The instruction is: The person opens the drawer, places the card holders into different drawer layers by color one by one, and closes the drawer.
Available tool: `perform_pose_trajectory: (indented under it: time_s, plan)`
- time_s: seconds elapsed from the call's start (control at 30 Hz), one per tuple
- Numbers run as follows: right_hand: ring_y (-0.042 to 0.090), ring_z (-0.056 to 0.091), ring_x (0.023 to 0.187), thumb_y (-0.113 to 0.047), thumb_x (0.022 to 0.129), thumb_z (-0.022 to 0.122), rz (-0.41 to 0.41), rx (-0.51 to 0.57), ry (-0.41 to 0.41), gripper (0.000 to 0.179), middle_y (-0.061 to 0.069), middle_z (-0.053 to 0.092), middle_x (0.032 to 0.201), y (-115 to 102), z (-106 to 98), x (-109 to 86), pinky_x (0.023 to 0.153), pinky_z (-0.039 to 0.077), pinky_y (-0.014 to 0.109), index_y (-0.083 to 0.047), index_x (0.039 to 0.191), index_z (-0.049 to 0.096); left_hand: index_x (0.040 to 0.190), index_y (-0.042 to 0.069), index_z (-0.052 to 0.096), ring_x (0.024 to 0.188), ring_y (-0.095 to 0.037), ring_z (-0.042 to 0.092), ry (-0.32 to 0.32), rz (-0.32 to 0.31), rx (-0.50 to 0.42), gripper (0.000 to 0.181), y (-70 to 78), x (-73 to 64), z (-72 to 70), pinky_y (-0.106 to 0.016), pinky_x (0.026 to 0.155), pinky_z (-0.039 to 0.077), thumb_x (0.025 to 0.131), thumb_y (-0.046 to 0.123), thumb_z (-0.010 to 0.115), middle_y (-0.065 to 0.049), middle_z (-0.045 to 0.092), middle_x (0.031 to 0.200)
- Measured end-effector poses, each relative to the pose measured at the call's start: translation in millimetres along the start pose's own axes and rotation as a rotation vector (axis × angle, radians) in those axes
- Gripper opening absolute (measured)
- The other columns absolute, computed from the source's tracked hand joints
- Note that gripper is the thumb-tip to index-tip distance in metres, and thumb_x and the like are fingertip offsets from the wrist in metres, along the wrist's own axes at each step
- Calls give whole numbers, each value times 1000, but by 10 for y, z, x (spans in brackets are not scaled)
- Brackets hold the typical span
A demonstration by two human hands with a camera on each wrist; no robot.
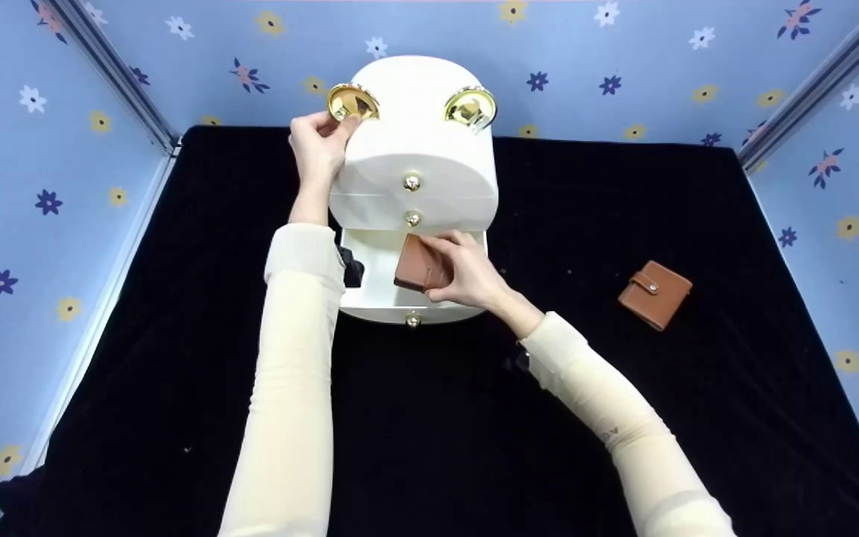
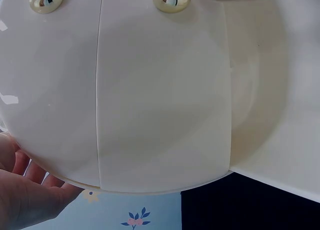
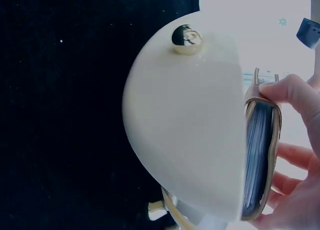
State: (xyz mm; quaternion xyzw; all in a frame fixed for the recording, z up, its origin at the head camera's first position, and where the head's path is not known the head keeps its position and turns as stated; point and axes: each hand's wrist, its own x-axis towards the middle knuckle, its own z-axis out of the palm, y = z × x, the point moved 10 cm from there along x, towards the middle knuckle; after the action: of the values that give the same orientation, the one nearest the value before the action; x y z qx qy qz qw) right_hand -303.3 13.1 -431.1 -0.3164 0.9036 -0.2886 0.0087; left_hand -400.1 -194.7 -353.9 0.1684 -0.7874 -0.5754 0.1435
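A white drawer cabinet (image 1: pixel 418 142) with round gold knobs stands at the back, its lowest drawer (image 1: pixel 370 298) pulled out. My left hand (image 1: pixel 319 149) steadies the cabinet's left side, thumb at the rim of a shiny gold disc (image 1: pixel 353 103); in the left wrist view, that hand's fingers (image 2: pixel 37 172) lie along the cabinet's curved edge. Over the drawer, my right hand (image 1: pixel 470 272) grips a brown leather card holder (image 1: pixel 418 262) between thumb and fingers. Seen from the right wrist, the card holder's stacked sleeves (image 3: pixel 257 150) face the camera, just behind the drawer front (image 3: pixel 185 120).
A second brown card holder (image 1: pixel 655 294) with a snap strap lies on the black cloth (image 1: pixel 586 209) to the right. Another gold disc (image 1: pixel 471 108) is on the cabinet's right side. Flowered blue panels (image 1: pixel 429 30) enclose the back and sides.
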Motion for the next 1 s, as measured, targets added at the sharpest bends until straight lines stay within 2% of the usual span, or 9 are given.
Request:
perform_pose_trajectory:
  time_s: [0.2, 0.33, 0.43, 0.7, 1.0]
  plan:
    - [24, 40, 108, -23, 58, 78, -34, 0, -49, 79, 9, 48, 119, -30, 149, 47, 92, 31, 41, -8, 129, 47, 95, 5, 69, 77, -11, 59, -5, -5, -13, 26, -4, -7, -10, -20, 70, 45, 77, 23, 70, -6, 67, 89]
    - [23, 40, 111, -23, 62, 77, -36, 37, -60, 73, 9, 48, 120, -41, 180, 65, 92, 32, 43, -7, 127, 48, 95, 5, 69, 77, -11, 59, -6, -3, -10, 26, -3, -6, -5, -20, 70, 45, 77, 23, 70, -6, 67, 89]
    - [21, 41, 113, -24, 67, 75, -35, 81, -49, 67, 8, 48, 121, -60, 148, 69, 93, 32, 43, -6, 126, 48, 95, 5, 69, 77, -11, 60, -7, -5, -15, 26, -2, 0, 0, -20, 70, 45, 77, 23, 70, -6, 67, 90]
    - [21, 45, 112, -23, 75, 71, -67, 158, -10, 57, 10, 49, 120, -113, 56, 7, 95, 33, 28, -2, 123, 50, 98, 6, 69, 83, -13, 61, -19, -29, -27, 27, -11, 5, 13, -20, 74, 45, 77, 23, 70, -7, 67, 94]
    - [23, 51, 104, -28, 81, 66, -49, 153, 24, 50, 10, 55, 115, -133, -75, -146, 89, 40, 32, -2, 121, 52, 95, 4, 69, 78, -12, 60, -8, 0, -28, 25, 3, 2, 7, -20, 71, 45, 77, 21, 70, -7, 67, 91]
